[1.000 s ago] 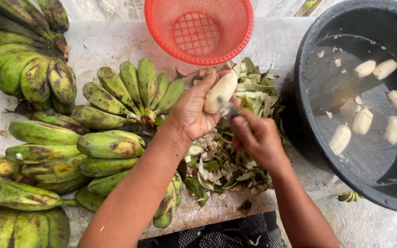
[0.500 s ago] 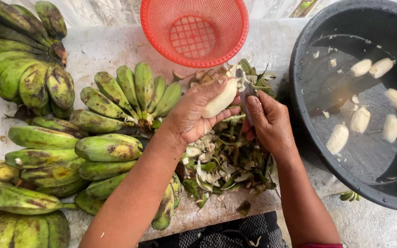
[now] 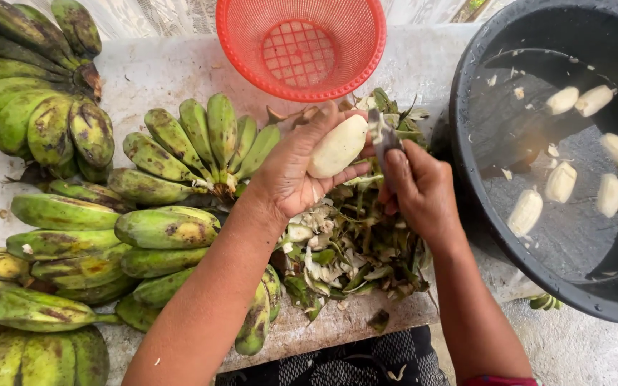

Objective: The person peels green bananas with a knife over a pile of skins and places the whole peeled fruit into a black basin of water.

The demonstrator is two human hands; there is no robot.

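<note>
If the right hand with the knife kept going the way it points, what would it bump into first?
The right hand points its knife up the picture, so probably the red basket, just beyond the peeled banana; depth is unclear.

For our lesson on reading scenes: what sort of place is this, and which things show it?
Probably an outdoor food-preparation spot: bunches of green bananas on a worn slab, a pile of peelings, and a black tub of water holding peeled bananas.

Right hand [image 3: 423, 189] closed in; knife [image 3: 380, 139] now seemingly against peeled banana [image 3: 337, 146] (blade blurred).
</note>
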